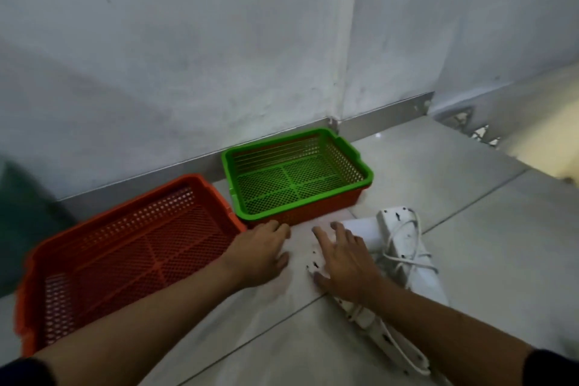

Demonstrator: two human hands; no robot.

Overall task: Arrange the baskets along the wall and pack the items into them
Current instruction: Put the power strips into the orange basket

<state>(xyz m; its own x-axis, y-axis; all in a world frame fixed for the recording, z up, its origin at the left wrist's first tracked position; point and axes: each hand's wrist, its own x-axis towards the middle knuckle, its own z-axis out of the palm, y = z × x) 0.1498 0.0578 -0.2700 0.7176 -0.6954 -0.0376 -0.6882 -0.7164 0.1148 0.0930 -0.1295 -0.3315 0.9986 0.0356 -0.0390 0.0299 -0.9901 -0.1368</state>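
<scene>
A green mesh basket point(351, 153) sits nested in an orange one point(332, 209) against the wall's skirting. A larger orange mesh basket point(78, 247) lies to its left on the tiled floor, holding nothing. My left hand point(263, 252) hovers with relaxed fingers just in front of the stacked baskets, fingertips near their front edge. My right hand point(343, 258) is spread over white power strips point(404, 238) with wound cords, lying at the right. Whether it touches them is unclear.
A grey-white wall point(188, 56) with a metal skirting runs behind the baskets. A dark green object point(18, 216) stands at the far left. A step with patterned tiles point(470, 128) is at the right.
</scene>
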